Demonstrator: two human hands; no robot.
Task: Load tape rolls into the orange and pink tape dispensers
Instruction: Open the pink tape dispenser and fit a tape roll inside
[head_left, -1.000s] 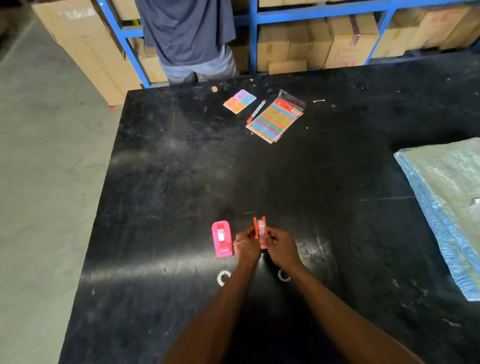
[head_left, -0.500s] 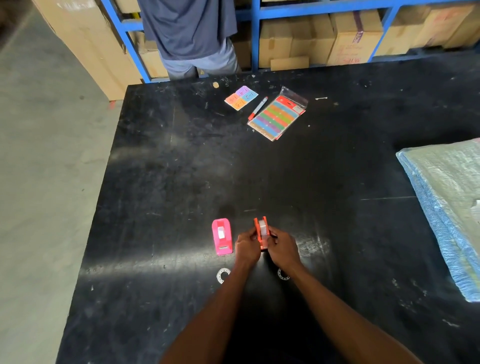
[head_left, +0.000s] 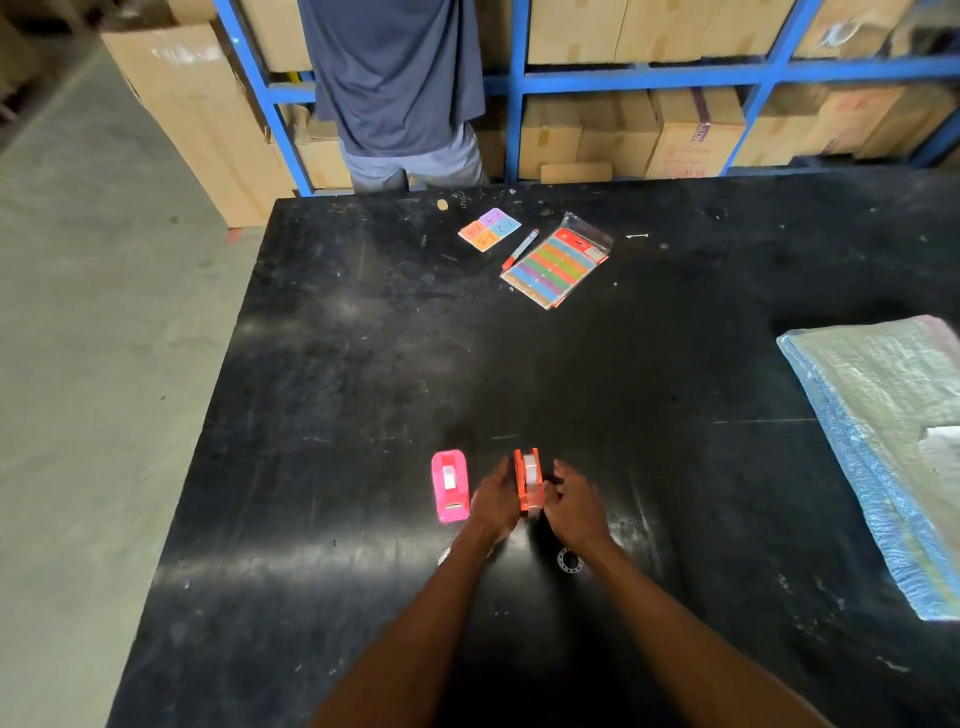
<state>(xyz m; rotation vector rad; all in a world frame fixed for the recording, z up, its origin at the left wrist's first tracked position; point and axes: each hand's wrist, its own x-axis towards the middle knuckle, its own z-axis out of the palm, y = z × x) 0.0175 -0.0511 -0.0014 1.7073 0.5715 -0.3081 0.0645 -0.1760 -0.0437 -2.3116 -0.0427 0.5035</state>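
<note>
On the near part of the black table (head_left: 322, 415), the pink tape dispenser (head_left: 450, 485) lies alone at the left, just beside the left hand (head_left: 493, 501). That hand's fingers press the left side of the orange tape dispenser (head_left: 529, 482) — a pale tape roll (head_left: 530, 469) sits in its slot — while the right hand (head_left: 574, 501) closes its fingers on the right side. Near the right wrist lies a small white ring (head_left: 568, 560); far right, a blue-edged foam bundle (head_left: 883, 441).
</note>
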